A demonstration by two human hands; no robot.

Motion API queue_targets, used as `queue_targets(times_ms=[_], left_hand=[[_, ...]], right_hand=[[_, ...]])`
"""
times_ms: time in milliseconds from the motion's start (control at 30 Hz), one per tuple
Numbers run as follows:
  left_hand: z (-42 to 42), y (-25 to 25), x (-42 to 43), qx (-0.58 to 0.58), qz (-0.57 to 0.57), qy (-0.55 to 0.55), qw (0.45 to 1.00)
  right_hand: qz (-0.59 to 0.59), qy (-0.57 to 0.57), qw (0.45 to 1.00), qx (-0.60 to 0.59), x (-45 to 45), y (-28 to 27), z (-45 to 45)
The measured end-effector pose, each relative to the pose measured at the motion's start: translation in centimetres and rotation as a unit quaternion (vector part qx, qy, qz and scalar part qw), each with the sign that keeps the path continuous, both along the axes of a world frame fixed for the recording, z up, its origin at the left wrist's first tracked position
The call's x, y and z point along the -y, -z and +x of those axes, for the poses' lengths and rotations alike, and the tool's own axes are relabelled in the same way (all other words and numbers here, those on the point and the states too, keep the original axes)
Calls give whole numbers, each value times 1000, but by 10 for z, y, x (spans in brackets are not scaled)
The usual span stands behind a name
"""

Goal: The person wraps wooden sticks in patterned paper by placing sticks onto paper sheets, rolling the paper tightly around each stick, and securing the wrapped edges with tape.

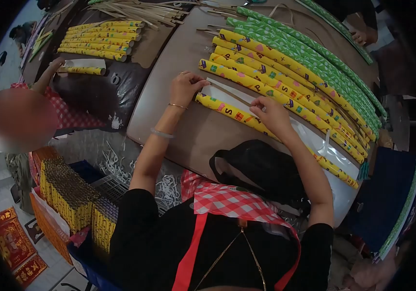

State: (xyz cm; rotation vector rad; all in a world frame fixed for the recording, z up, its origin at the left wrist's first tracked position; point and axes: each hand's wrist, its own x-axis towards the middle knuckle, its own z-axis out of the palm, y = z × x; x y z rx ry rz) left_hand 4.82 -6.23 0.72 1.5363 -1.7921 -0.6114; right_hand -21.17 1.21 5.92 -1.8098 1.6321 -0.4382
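Note:
A thin brown strip (230, 93) stretches between my two hands over the white inner side of a partly unrolled yellow patterned sheet (239, 115). My left hand (187, 88) pinches the strip near its left end, at the sheet's upper left corner. Farther right, my right hand (269, 114) pinches the strip between thumb and fingers, just above the sheet's rolled yellow edge. Several yellow patterned rolls (266, 80) lie side by side beyond my hands, with green patterned rolls (310, 53) behind them.
A black bag (261, 167) lies at the table's near edge. Another person (21, 119) works at the left beside more yellow rolls (99, 41) and loose strips (135, 12). Bundled yellow rolls (65, 194) stand at lower left. Another person's hand (359, 37) shows at upper right.

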Motion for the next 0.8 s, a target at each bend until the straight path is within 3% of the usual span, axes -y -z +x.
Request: queue_targets(times_ms=[300,533,800], left_hand=[[1,-8,0,21,69,9,997],[3,-3,5,39,36,15,998],[4,-5,14,30,157,12,987]], right_hand=[[8,7,1000,9,1,1,0],[22,10,1000,4,2,2,0],[8,12,1000,18,2,3,-2]])
